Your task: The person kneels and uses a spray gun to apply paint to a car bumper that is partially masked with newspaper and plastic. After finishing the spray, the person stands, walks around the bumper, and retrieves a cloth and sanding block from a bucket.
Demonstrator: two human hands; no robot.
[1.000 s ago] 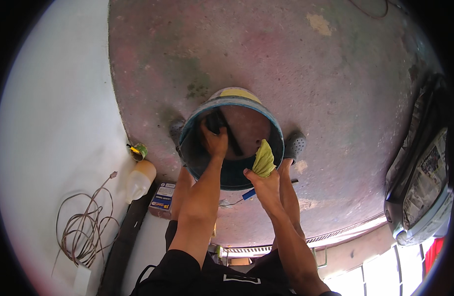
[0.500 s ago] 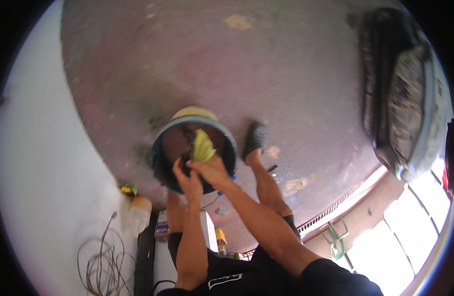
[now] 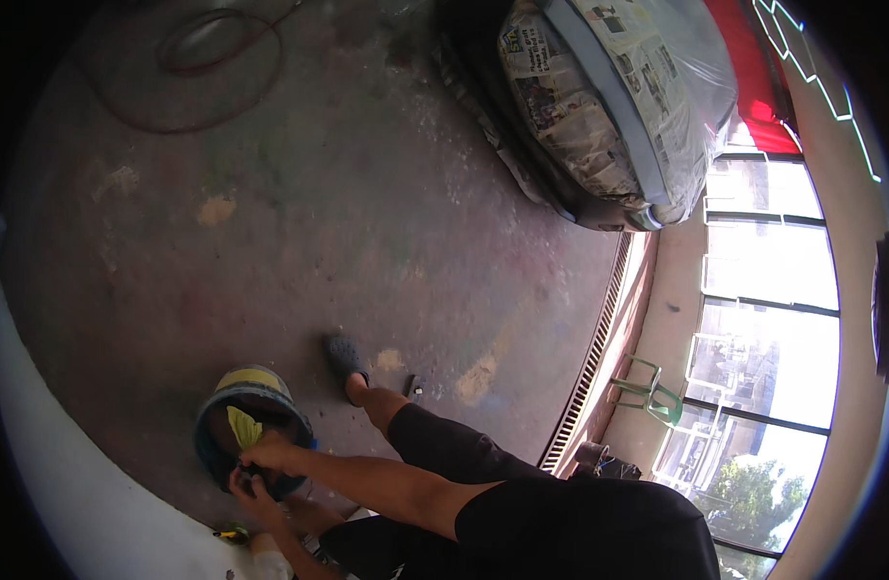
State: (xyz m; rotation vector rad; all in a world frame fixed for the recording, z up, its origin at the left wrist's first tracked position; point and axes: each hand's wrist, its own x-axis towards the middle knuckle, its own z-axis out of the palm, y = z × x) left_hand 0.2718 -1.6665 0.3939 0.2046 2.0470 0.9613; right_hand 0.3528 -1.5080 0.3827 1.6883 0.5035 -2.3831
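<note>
A dark round bin (image 3: 209, 462) with a bluish rim and a yellow far side stands at the lower left, by my feet. Both hands are over its opening. My right hand (image 3: 271, 451) is closed round a crumpled yellow-green cloth (image 3: 242, 427), which sticks out on the far side of the fingers. Just below it, my left hand (image 3: 255, 497) grips a small dark object (image 3: 245, 474) whose kind I cannot make out. The two hands are close together, and the bin's inside is dark and mostly hidden.
A car (image 3: 599, 106) covered with newspaper and plastic sheeting stands at the far right. A floor grate (image 3: 585, 372) runs beside the right wall, near a green chair (image 3: 649, 391). A hose (image 3: 188, 126) lies coiled at the far left. A small dark item (image 3: 415, 389) lies near my shoe (image 3: 344, 358).
The view has swung to the right, so the bin and hands now appear lower left, and more of the car and windows shows. Both hands stay over the bin with the cloth held.
</note>
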